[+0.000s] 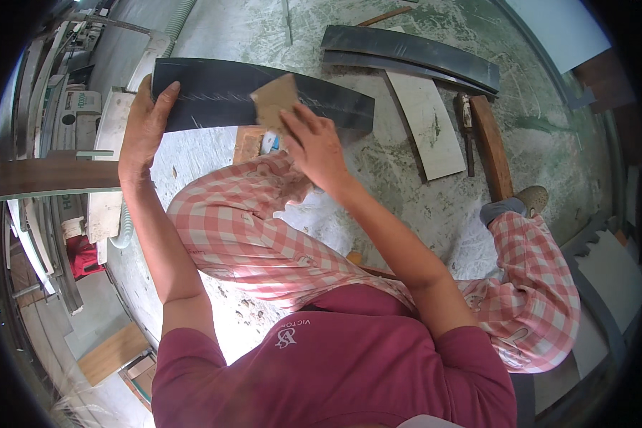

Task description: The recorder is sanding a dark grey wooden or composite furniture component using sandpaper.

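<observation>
A long dark board [210,96], slightly curved along its edge and marked with pale scratches, lies across the view in front of me. My left hand [150,118] grips its left end, thumb on the top face. In my right hand [314,139] is a tan square piece of what looks like sandpaper [274,100], pinched at its near corner. It lies over the middle of the board's face. Under the board, a small wooden block [247,145] shows partly, next to my knee.
Two stacked dark boards [414,57] lie on the floor ahead right, over a pale panel [429,132]. Beside them are a rusty-handled tool [466,132] and a brown wooden bar [491,146]. Planks and boxes [85,107] crowd the left side. A ribbed hose [180,21] runs at the far left.
</observation>
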### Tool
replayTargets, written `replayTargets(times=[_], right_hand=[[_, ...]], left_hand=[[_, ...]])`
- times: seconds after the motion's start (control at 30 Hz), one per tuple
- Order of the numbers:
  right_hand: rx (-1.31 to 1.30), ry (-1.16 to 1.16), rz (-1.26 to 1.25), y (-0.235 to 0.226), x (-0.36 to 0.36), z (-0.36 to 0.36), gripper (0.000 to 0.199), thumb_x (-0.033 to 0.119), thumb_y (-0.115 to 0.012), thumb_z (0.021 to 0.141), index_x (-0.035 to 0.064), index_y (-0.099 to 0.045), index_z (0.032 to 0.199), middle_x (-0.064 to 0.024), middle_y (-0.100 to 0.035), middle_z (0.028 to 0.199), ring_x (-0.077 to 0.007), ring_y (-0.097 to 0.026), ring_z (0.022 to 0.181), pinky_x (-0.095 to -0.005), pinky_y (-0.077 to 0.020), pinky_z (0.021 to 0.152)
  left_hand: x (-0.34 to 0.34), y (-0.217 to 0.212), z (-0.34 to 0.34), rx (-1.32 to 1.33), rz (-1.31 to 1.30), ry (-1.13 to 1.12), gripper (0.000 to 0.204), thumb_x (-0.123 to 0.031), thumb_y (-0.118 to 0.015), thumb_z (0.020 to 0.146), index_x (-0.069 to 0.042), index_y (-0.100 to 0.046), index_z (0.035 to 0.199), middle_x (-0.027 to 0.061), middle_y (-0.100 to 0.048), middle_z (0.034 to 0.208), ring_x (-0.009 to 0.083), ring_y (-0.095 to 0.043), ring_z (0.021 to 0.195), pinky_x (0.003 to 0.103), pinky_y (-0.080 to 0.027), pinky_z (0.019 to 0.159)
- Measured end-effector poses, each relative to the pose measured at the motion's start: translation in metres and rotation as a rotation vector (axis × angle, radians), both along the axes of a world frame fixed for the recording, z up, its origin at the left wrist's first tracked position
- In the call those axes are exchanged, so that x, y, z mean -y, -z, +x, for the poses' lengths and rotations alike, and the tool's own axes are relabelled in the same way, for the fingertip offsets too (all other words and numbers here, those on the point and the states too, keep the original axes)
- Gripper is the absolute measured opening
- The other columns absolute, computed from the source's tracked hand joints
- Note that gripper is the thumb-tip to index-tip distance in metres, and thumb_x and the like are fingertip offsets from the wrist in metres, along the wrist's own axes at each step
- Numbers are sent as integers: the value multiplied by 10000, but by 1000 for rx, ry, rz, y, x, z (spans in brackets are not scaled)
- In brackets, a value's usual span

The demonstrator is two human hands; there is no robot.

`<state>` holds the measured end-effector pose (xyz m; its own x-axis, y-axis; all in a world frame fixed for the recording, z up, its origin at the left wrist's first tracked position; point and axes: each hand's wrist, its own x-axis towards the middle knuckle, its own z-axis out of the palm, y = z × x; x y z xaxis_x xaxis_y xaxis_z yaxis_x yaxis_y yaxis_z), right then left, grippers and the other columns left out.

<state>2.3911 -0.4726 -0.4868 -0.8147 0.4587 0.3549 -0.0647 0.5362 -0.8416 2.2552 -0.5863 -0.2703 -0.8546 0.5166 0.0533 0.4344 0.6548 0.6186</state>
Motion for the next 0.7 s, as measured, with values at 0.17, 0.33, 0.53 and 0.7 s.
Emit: replayTargets(times=[0.17, 0.33, 0.53, 0.7], right_hand=[[76, 115, -27, 76, -18, 0, 374, 248, -486, 851, 126, -512, 1204, -141, -485, 1227, -351, -493, 980, -393, -402, 864], [316, 165, -442, 154, -48, 15, 398, 304, -378, 912, 82, -494, 1221, -194, -504, 1203, -354, -475, 1106, -420, -379, 902], [557, 187, -496, 170, -70, 31, 451, 354, -339, 907, 66, -483, 1223, -203, -517, 1180, -386, -482, 1079, -417, -377, 918], [265, 206, -453, 109, -50, -4, 430, 327, -328, 913, 60, -492, 1207, -217, -510, 1177, -394, -476, 1077, -428, -377, 912]], left_hand=[[5, 0, -5, 5, 9, -9, 489, -354, -554, 842, 63, -484, 1089, 122, -585, 931, 142, -533, 836, 251, -411, 778], [10, 5, -11, 45, 29, -15, 471, -346, -559, 839, 57, -495, 1076, 110, -584, 918, 131, -530, 811, 245, -412, 758], [3, 3, -7, 24, 51, 9, 458, -339, -556, 845, 45, -495, 1086, 104, -586, 909, 128, -530, 798, 246, -417, 744], [1, 0, -2, 42, 52, -19, 454, -332, -555, 852, 47, -492, 1094, 104, -586, 915, 125, -532, 803, 244, -418, 745]])
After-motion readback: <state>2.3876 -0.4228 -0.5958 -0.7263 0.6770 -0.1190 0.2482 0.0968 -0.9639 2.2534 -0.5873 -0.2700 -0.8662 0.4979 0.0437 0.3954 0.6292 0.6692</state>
